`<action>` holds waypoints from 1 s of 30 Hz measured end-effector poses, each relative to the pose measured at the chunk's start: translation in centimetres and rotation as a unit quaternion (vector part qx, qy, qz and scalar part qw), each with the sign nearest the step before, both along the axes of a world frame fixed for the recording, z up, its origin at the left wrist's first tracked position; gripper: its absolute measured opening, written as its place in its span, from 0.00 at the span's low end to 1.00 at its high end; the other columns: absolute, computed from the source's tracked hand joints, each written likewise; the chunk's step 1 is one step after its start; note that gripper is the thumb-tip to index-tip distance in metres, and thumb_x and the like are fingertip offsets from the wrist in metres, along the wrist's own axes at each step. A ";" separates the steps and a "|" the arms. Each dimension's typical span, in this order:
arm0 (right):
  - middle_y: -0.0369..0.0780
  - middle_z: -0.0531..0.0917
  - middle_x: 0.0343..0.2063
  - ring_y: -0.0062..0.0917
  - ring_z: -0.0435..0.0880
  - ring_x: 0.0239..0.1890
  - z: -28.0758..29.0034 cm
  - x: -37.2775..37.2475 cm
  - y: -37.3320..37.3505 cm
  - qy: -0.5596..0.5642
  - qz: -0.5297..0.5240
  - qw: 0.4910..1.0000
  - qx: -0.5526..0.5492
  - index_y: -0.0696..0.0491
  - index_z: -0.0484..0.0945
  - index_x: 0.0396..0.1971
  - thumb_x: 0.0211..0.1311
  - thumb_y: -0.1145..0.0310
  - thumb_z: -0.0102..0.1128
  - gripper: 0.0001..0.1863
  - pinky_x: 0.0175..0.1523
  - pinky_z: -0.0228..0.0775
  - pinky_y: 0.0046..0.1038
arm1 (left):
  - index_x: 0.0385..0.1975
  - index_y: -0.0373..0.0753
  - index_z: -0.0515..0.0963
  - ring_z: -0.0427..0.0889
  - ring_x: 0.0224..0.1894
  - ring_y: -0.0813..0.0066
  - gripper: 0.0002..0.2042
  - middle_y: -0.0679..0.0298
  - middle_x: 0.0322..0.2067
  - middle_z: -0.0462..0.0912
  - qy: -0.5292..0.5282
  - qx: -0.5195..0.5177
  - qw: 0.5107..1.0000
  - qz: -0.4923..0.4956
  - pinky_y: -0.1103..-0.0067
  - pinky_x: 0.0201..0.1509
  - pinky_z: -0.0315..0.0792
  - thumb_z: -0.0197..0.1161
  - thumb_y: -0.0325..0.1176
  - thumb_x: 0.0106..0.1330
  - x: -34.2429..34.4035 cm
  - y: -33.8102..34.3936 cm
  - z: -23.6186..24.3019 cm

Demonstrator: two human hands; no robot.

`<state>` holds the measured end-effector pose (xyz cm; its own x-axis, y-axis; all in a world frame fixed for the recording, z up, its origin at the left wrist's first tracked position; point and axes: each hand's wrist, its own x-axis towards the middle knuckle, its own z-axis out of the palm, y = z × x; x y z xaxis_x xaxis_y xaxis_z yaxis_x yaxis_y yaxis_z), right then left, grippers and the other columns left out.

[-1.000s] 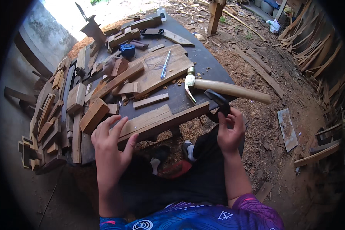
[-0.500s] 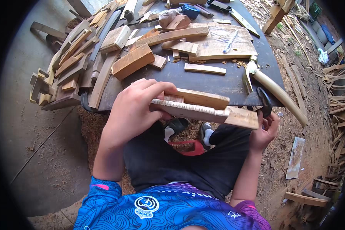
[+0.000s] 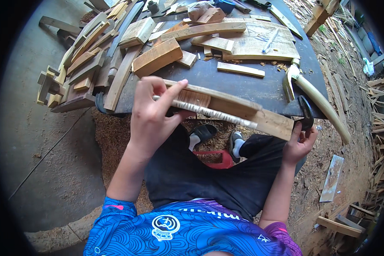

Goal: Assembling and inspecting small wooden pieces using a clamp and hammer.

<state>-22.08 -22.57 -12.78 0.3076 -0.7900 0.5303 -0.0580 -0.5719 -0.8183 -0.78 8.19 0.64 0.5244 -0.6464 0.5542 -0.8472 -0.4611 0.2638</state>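
My left hand (image 3: 151,113) grips the near end of a long curved wooden piece (image 3: 243,113) and holds it lifted above the front edge of the dark table (image 3: 243,85). The piece runs from my left hand down to the right. My right hand (image 3: 301,143) is at the piece's far end, fingers closed around a dark handle (image 3: 305,113) by the table's edge. A hammer with a pale wooden handle (image 3: 315,100) lies on the table just above my right hand.
Wood blocks and strips (image 3: 158,55) lie across the table, with a stack of offcuts (image 3: 81,72) on its left. A flat board with a pen (image 3: 260,40) sits at the back. Sawdust covers the ground; wood scraps (image 3: 379,128) pile up on the right.
My left hand has lifted the curved wooden piece off the table toward me. The view has tilted down, and my right hand stays at the table's right edge.
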 end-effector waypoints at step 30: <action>0.48 0.68 0.61 0.35 0.71 0.61 0.7 -0.6 0.6 -0.058 0.007 0.998 -0.017 0.61 0.52 0.74 0.76 0.51 0.57 0.41 0.66 0.67 0.38 | 0.50 0.32 0.82 0.86 0.48 0.72 0.34 0.60 0.41 0.87 0.330 0.028 0.934 -0.135 0.75 0.55 0.76 0.88 0.39 0.43 5.6 3.9 1.3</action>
<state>-22.67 -21.98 -12.06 0.2526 -0.7672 0.5896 0.0446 -0.5995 -0.7991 4.81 12.11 1.93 0.5534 -0.8228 0.1297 -0.5957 -0.2821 0.7521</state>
